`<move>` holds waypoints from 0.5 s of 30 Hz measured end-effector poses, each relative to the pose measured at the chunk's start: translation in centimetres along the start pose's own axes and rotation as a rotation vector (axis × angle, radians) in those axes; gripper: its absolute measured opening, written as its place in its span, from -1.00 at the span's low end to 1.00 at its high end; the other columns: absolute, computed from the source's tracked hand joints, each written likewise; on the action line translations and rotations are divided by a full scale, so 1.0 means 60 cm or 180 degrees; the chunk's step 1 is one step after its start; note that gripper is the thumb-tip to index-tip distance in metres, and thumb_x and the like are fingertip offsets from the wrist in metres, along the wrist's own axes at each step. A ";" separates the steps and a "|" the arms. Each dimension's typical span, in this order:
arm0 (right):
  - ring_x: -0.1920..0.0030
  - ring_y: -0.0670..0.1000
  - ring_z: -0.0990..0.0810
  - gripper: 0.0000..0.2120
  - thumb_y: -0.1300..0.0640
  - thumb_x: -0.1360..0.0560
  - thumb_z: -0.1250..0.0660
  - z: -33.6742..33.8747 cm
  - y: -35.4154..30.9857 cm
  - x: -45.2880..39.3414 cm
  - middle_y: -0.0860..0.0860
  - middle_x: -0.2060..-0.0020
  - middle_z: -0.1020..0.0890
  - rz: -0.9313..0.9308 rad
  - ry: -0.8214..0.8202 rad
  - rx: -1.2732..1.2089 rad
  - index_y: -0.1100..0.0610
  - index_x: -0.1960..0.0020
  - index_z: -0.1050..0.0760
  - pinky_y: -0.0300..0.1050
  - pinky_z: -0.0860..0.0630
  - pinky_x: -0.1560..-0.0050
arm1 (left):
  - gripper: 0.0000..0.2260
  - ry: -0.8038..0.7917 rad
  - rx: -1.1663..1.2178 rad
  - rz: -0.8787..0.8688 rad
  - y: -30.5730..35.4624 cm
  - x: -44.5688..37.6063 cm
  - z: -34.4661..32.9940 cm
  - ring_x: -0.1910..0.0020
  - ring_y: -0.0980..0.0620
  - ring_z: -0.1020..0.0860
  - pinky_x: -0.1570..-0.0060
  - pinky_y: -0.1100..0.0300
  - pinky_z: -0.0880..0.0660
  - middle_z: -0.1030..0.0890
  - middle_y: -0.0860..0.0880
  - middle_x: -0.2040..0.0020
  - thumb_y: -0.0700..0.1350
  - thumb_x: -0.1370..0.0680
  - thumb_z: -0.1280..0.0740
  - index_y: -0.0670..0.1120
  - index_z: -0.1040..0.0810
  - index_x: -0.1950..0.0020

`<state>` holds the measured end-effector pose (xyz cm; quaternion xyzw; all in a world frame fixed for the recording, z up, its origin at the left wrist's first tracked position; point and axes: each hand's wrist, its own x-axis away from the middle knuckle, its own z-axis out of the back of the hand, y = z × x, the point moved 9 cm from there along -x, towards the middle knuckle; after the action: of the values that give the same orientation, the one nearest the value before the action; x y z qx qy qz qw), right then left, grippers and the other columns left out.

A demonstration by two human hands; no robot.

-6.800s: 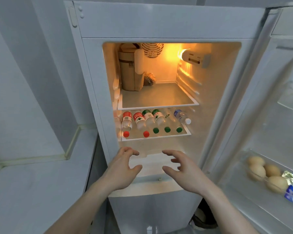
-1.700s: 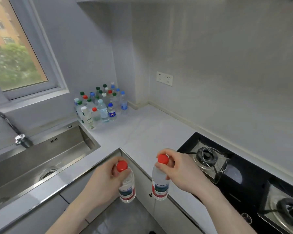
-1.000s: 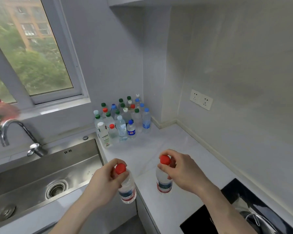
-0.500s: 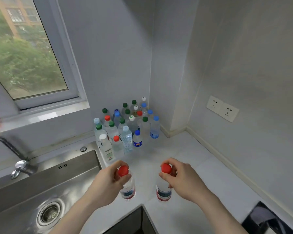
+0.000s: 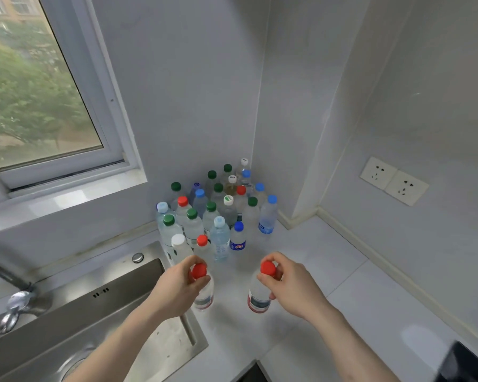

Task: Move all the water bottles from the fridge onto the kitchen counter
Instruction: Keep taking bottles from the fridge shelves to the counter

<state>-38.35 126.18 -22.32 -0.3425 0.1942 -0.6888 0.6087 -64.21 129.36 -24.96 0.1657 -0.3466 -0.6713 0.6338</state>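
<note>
My left hand (image 5: 177, 289) grips a clear water bottle with a red cap (image 5: 204, 295) by its neck, above the counter beside the sink edge. My right hand (image 5: 293, 285) holds a second red-capped bottle (image 5: 258, 299) by its cap and neck, upright over the white counter (image 5: 342, 304). Whether either bottle touches the counter I cannot tell. Just behind them, a cluster of several upright water bottles (image 5: 218, 210) with green, blue, red and white caps fills the corner. The fridge is out of view.
A steel sink (image 5: 100, 312) lies at the left with a tap (image 5: 11, 288) at its far side. A window (image 5: 33, 86) is above it. Two wall sockets (image 5: 393, 180) sit on the right wall. A black hob corner (image 5: 469, 365) shows at the bottom right.
I have turned from the fridge to the counter with a red-capped bottle in each hand. Over the last second both bottles came closer to the bottle cluster in the corner.
</note>
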 end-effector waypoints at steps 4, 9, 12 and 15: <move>0.31 -0.10 -0.71 -0.89 -0.09 -0.56 -0.41 -0.022 -0.006 -0.032 -0.10 0.21 -0.66 -0.0060 -0.0030 -0.0033 -0.18 -0.03 -0.48 0.03 -0.65 0.02 | -0.86 -0.0100 0.0035 0.0096 -0.026 -0.036 -0.001 0.15 -0.02 -0.66 0.07 -0.02 -0.62 -0.66 0.05 0.10 0.06 -0.58 -0.41 0.15 -0.49 -0.08; 0.30 -0.09 -0.71 -0.89 -0.08 -0.57 -0.39 -0.040 -0.016 -0.069 -0.10 0.24 -0.65 -0.0100 -0.0034 0.0005 -0.16 -0.04 -0.48 0.04 -0.66 0.01 | -0.85 -0.0224 0.0049 0.0135 -0.046 -0.071 -0.003 0.17 0.02 -0.67 0.03 0.00 -0.62 -0.68 0.06 0.08 0.07 -0.58 -0.41 0.15 -0.49 -0.08; 0.29 -0.09 -0.71 -0.89 -0.09 -0.58 -0.39 -0.049 -0.023 -0.088 -0.12 0.23 -0.65 -0.0116 -0.0046 0.0034 -0.18 -0.06 -0.48 0.04 -0.67 0.01 | -0.85 -0.0264 0.0094 0.0178 -0.055 -0.087 -0.003 0.16 0.01 -0.68 0.02 0.00 -0.62 -0.68 0.07 0.08 0.08 -0.58 -0.41 0.16 -0.48 -0.09; 0.30 -0.09 -0.71 -0.88 -0.08 -0.57 -0.39 -0.059 -0.029 -0.109 -0.12 0.25 -0.66 -0.0114 -0.0041 0.0030 -0.18 -0.06 -0.47 0.04 -0.66 0.02 | -0.85 -0.0297 0.0128 0.0210 -0.067 -0.101 -0.004 0.14 -0.02 -0.67 0.01 -0.03 -0.62 -0.68 0.06 0.09 0.10 -0.57 -0.40 0.18 -0.48 -0.07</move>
<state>-41.91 132.31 -25.11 -0.3475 0.1809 -0.6982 0.5992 -66.14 134.97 -29.16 0.1355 -0.3945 -0.6499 0.6353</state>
